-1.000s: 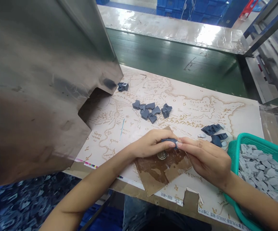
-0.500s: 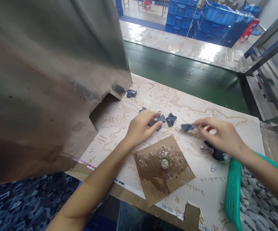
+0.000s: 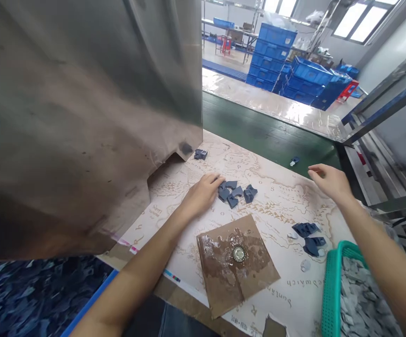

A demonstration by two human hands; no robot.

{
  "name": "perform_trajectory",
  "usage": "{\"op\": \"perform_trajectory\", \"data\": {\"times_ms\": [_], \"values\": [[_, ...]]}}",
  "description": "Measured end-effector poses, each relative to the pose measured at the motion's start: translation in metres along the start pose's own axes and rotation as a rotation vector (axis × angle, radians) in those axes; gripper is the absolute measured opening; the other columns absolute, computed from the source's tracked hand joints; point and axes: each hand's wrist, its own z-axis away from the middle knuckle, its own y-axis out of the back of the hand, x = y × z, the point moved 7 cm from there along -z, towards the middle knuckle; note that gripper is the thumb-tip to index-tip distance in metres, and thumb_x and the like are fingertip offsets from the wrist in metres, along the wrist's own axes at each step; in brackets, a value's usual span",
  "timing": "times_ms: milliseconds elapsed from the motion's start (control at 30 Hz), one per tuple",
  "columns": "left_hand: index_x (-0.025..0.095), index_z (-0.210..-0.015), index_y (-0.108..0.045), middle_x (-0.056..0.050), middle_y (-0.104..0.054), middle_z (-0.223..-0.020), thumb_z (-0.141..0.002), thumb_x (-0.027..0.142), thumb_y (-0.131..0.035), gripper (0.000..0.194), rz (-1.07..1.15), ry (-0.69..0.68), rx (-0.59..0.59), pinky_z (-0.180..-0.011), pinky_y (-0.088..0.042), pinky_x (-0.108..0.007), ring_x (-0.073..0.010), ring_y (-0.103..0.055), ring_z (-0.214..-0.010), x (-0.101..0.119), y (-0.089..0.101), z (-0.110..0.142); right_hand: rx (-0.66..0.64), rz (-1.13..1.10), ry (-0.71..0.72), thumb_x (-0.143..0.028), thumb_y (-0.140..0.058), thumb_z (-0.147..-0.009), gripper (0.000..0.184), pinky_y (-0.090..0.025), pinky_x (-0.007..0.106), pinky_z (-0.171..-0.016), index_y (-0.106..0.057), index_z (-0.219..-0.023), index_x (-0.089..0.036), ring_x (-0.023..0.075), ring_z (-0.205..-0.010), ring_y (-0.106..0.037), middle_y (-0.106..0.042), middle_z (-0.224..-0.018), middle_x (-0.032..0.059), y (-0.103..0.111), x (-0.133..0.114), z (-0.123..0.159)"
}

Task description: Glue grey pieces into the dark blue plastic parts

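My left hand (image 3: 205,189) rests on the printed sheet, fingers stretched out, its fingertips at the left edge of a small cluster of dark blue-grey plastic pieces (image 3: 231,193). Whether a piece lies under those fingertips is hidden. My right hand (image 3: 331,181) hovers near the far edge of the sheet by the green belt (image 3: 248,124), thumb and fingers apart with nothing visible between them. To its left, a small dark piece with a whitish part (image 3: 294,161) lies on the belt. More dark pieces (image 3: 308,229) and pale bits lie below my right forearm.
A wet brown cardboard square (image 3: 224,285) with a round metallic disc (image 3: 238,253) lies in front of me. A green basket (image 3: 331,290) of pale pieces stands at right. The large metal housing (image 3: 94,117) fills the left, above a bin of dark pieces (image 3: 24,299).
My right hand has moved away from me toward the belt and let go of the dark piece it held. A piece now lies on the belt. My left hand has drawn slightly back from the cluster.
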Motion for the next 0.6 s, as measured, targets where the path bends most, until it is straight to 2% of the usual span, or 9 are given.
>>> {"op": "perform_trajectory", "data": {"times_ms": [67,167,233,267,333,367,467,533,600], "values": [[0.019,-0.127,-0.053,-0.009,-0.05,-0.137,-0.089,0.012,-0.033,0.044,-0.041,0.051,0.031,-0.102,-0.043,-0.04,-0.0246,-0.042,-0.128,-0.002,0.002,0.0,-0.024,0.044,0.053,-0.03,-0.052,-0.075,0.021,-0.042,0.031,-0.058,-0.068,-0.084,-0.021,0.0247,-0.08,-0.063,-0.071,-0.088,0.0072,0.023,0.0,0.033],[0.02,-0.125,-0.057,-0.012,-0.053,-0.131,-0.089,0.013,-0.033,0.043,-0.108,0.144,0.028,-0.098,-0.045,-0.042,-0.0285,-0.045,-0.124,-0.002,0.006,0.003,-0.069,0.192,0.068,-0.045,-0.048,-0.076,0.028,-0.035,0.029,-0.044,-0.066,-0.073,-0.023,0.0258,-0.062,-0.061,-0.067,-0.067,0.0072,0.047,0.025,0.094],[0.021,-0.121,-0.059,-0.013,-0.058,-0.121,-0.089,0.015,-0.035,0.041,-0.14,0.197,0.017,-0.09,-0.048,-0.042,-0.03,-0.052,-0.114,-0.002,0.01,0.006,-0.169,0.264,0.066,-0.052,-0.045,-0.077,0.034,-0.036,0.03,-0.04,-0.064,-0.069,-0.024,0.0257,-0.054,-0.06,-0.065,-0.06,0.0069,0.048,0.055,0.138],[0.022,-0.119,-0.061,-0.013,-0.06,-0.116,-0.089,0.018,-0.037,0.039,-0.149,0.217,0.013,-0.086,-0.05,-0.042,-0.0305,-0.054,-0.109,-0.002,0.012,0.008,-0.227,0.264,0.073,-0.054,-0.044,-0.077,0.036,-0.04,0.032,-0.04,-0.064,-0.07,-0.025,0.026,-0.055,-0.062,-0.067,-0.062,0.0071,0.044,0.07,0.158],[0.021,-0.117,-0.061,-0.013,-0.061,-0.11,-0.088,0.024,-0.043,0.035,-0.152,0.248,0.011,-0.079,-0.051,-0.042,-0.032,-0.056,-0.104,-0.005,0.015,0.01,-0.305,0.202,0.113,-0.055,-0.046,-0.078,0.038,-0.051,0.036,-0.05,-0.067,-0.079,-0.024,0.0281,-0.068,-0.067,-0.071,-0.078,0.0085,0.033,0.093,0.192],[0.021,-0.117,-0.06,-0.014,-0.061,-0.109,-0.086,0.026,-0.046,0.034,-0.141,0.259,0.022,-0.078,-0.051,-0.041,-0.0325,-0.057,-0.104,-0.007,0.017,0.01,-0.301,0.173,0.146,-0.054,-0.047,-0.078,0.039,-0.055,0.039,-0.06,-0.068,-0.087,-0.023,0.0294,-0.078,-0.068,-0.072,-0.088,0.0096,0.028,0.1,0.204],[0.019,-0.117,-0.056,-0.012,-0.061,-0.106,-0.08,0.029,-0.054,0.039,-0.006,0.263,0.133,-0.077,-0.05,-0.038,-0.0296,-0.059,-0.098,-0.012,0.02,0.01,-0.15,0.171,0.233,-0.047,-0.044,-0.084,0.042,-0.054,0.045,-0.081,-0.066,-0.106,-0.018,0.0313,-0.101,-0.064,-0.068,-0.109,0.0137,0.019,0.107,0.219],[0.019,-0.111,-0.057,-0.009,-0.06,-0.103,-0.075,0.031,-0.058,0.038,0.177,0.25,0.256,-0.077,-0.051,-0.035,-0.0254,-0.06,-0.094,-0.013,0.025,0.01,-0.064,0.205,0.281,-0.039,-0.038,-0.087,0.041,-0.052,0.047,-0.084,-0.066,-0.108,-0.016,0.031,-0.102,-0.063,-0.067,-0.111,0.0154,0.013,0.102,0.217],[0.019,-0.1,-0.059,-0.007,-0.06,-0.099,-0.072,0.036,-0.059,0.032,0.395,0.218,0.349,-0.074,-0.051,-0.031,-0.0221,-0.059,-0.092,-0.009,0.027,0.011,-0.067,0.215,0.34,-0.034,-0.035,-0.088,0.04,-0.053,0.047,-0.081,-0.067,-0.104,-0.015,0.0304,-0.099,-0.064,-0.068,-0.107,0.0156,0.006,0.095,0.21]]}}
